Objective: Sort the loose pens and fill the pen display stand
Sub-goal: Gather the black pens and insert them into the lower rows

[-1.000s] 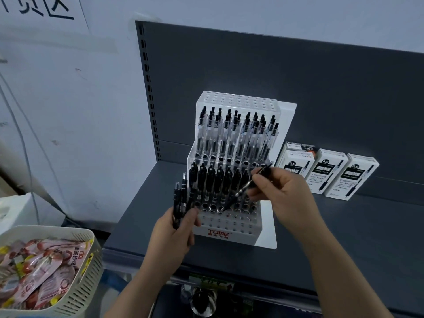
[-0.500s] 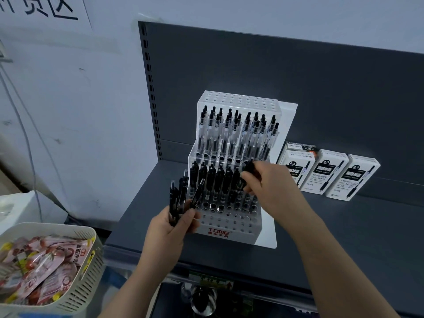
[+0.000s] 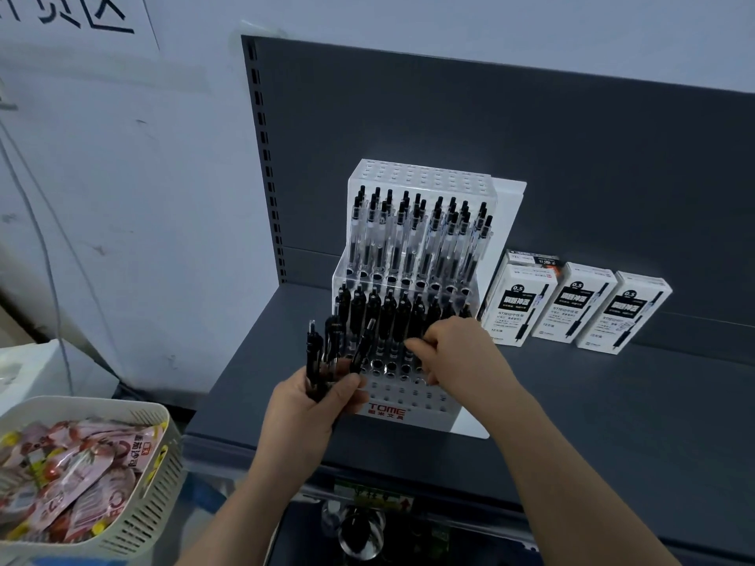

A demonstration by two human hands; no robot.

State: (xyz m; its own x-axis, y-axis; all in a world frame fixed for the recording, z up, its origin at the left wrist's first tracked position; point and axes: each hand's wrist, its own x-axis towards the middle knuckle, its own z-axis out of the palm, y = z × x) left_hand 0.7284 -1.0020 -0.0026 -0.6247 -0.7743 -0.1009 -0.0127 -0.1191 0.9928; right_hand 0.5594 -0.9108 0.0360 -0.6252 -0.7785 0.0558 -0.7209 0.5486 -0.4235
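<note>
the pen display stand [image 3: 425, 398] is white and clear, with a grid of holes and red lettering. the upper pens [image 3: 408, 243] are clear with black tips; the lower pens [image 3: 388, 316] and the loose pens [image 3: 314, 357] are black. the shelf [image 3: 613, 402] is dark grey. the boxes [image 3: 572, 308] are white with black labels. the basket [image 3: 135, 406] is cream and slotted, its packets [image 3: 69, 463] pink, red and yellow.

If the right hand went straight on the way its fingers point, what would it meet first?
The right hand points left across the display stand's front holes. First in that line is probably the tilted black pen among those the left hand grips; depth is unclear.
</note>
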